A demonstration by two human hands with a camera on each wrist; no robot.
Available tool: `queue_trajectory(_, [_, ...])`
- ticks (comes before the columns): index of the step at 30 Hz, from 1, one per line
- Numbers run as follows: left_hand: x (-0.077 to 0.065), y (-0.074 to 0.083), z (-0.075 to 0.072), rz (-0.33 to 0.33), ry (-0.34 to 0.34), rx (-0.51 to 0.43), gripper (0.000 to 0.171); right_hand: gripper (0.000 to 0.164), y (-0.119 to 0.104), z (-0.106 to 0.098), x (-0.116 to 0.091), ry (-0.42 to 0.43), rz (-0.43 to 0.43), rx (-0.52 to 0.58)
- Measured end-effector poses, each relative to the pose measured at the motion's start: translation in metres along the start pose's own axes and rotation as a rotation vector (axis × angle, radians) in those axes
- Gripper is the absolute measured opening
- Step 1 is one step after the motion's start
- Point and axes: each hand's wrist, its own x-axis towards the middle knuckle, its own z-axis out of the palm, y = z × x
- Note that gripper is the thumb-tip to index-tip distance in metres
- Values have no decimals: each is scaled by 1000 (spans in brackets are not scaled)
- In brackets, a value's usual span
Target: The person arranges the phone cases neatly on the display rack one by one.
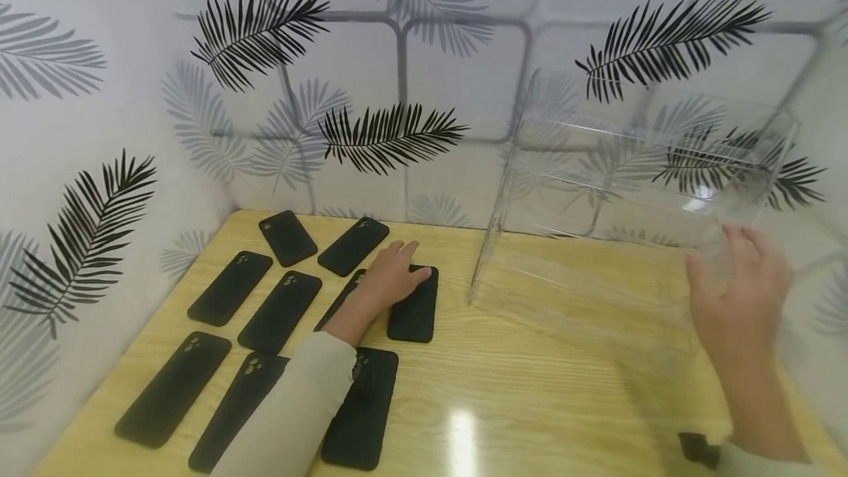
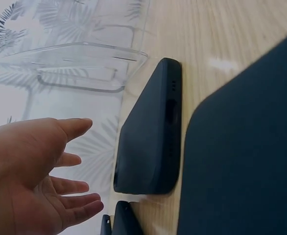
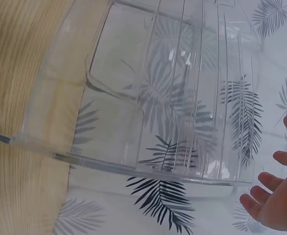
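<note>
My left hand point(image 1: 384, 278) is above the upper right of a group of black phone cases, its fingers extended. Nearest to it is one phone case point(image 1: 414, 311) lying on the table; in the left wrist view, the hand point(image 2: 35, 181) stands apart from that case point(image 2: 143, 132), holding nothing. A clear plastic tiered rack point(image 1: 506, 182) stands at the back right, its shelves bare. Close to the rack's right side is my right hand point(image 1: 742, 293), fingers loosely bent. The right wrist view shows a gap between that hand point(image 3: 280, 196) and the rack point(image 3: 133, 171).
Several more phone cases point(image 1: 221, 289) lie in rough rows on the left of the wooden table point(image 1: 517, 403), camera cutouts facing up. Behind the table is a wall point(image 1: 464, 190) with a leaf pattern. A small black thing point(image 1: 698, 450) is beside the right cuff.
</note>
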Motion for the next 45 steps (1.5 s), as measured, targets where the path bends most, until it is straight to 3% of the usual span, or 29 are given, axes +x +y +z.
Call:
queue_trajectory(3, [6, 1, 5, -3, -26, 18, 69, 54, 7, -6, 2, 33, 67, 30])
queue_trajectory(8, [10, 4, 10, -5, -59, 46, 69, 57, 13, -13, 3, 16, 220, 50])
queue_trajectory(16, [4, 10, 15, -24, -45, 89, 69, 56, 21, -12, 8, -27, 399, 103])
queue_trajectory(20, [-1, 12, 16, -32, -39, 126, 70, 57, 25, -10, 10, -42, 441, 138])
queue_trajectory(26, [-5, 17, 18, -24, -42, 189, 71, 57, 28, -9, 11, -49, 455, 125])
queue_trajectory(38, [-9, 22, 27, -32, -99, 218, 71, 55, 29, -8, 12, -52, 445, 92])
queue_trajectory(45, [-9, 21, 30, -10, -74, 216, 65, 53, 32, -9, 11, -70, 417, 63])
